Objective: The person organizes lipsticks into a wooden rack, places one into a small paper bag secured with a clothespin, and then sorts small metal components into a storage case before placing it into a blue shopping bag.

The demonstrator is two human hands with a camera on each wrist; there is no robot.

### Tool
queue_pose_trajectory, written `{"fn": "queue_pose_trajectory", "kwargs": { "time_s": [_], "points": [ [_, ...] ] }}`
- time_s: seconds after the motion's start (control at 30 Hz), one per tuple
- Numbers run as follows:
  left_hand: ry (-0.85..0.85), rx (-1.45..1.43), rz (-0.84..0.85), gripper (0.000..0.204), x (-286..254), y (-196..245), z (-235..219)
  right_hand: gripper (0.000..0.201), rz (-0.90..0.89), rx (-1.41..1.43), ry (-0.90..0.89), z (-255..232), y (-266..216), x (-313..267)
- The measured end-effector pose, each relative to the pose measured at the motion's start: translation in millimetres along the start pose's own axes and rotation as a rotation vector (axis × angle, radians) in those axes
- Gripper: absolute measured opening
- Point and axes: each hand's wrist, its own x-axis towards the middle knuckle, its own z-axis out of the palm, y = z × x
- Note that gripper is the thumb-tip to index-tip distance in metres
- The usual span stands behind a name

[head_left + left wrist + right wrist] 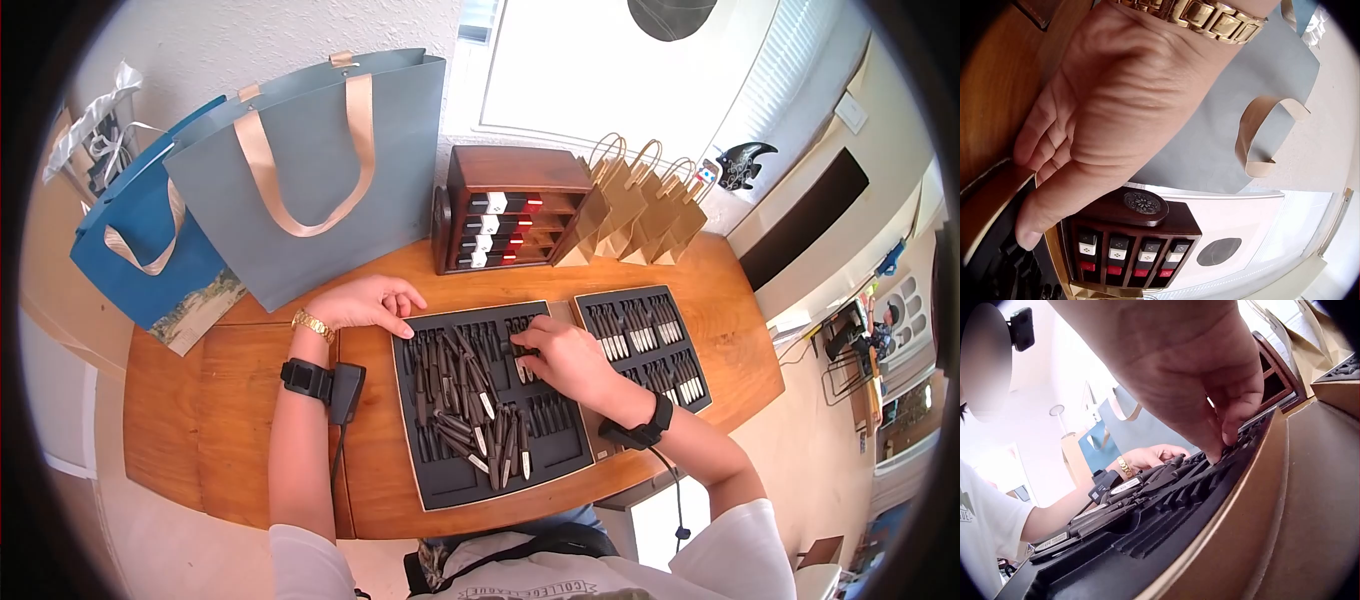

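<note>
In the head view, a black slotted tray (545, 480) holds a loose heap of dark, slim, pen-like sticks (455, 380), several with pale labelled ends. My right hand (570, 360) reaches into the tray's back right compartment. Its thumb and fingers come together on a dark stick at the slots; the fingers mostly hide it. A few pale-ended sticks lie in slots below that hand. At the tray's back left corner is my left hand (365, 303), fingers loosely bent and holding nothing. The left wrist view has its thumb (1034, 222) over the tray's rim.
A second tray (632, 362) with sticks in rows stands to the right. Behind are a wooden rack (520, 165) with red, white and black boxes, brown paper bags (625, 215), and large grey (310, 150) and blue (125, 235) bags on the wooden table (230, 400).
</note>
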Motion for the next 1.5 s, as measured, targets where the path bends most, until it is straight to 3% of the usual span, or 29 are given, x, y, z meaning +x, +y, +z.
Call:
{"fn": "queue_pose_trajectory", "kwargs": {
  "time_s": [0.07,0.57,0.7,0.83,0.97,1.07,1.3,1.5],
  "points": [
    [-0.004,-0.013,-0.005,0.050,0.3,0.2,-0.1,0.031,-0.088,-0.042,0.020,1.5,3.2,1.0],
    [0.006,-0.008,-0.016,0.050,-0.8,4.6,0.6,0.026,-0.186,-0.153,-0.076,-8.1,0.8,7.1],
    [0.003,-0.032,0.000,0.049,1.2,-0.9,-0.1,0.025,-0.224,-0.213,0.034,-24.3,-23.9,-7.0],
    [0.000,-0.021,-0.006,0.048,-1.3,0.7,-0.1,0.025,-0.043,0.056,0.040,-33.6,-55.4,-53.4],
    [0.010,-0.019,0.018,0.047,0.5,-1.5,0.1,0.031,0.087,0.038,0.058,-7.3,-77.2,-92.3],
    [0.015,-0.002,0.001,0.048,-1.6,3.8,0.2,0.031,0.189,0.051,0.130,6.9,-83.8,-98.1],
    [0.013,-0.013,0.004,0.047,0.7,0.8,1.0,0.021,0.220,0.061,0.225,20.7,-82.8,-94.4],
    [0.026,0.008,0.004,0.048,0.5,0.0,1.2,0.017,0.327,0.343,0.312,11.8,-67.3,-104.0]
  ]
}}
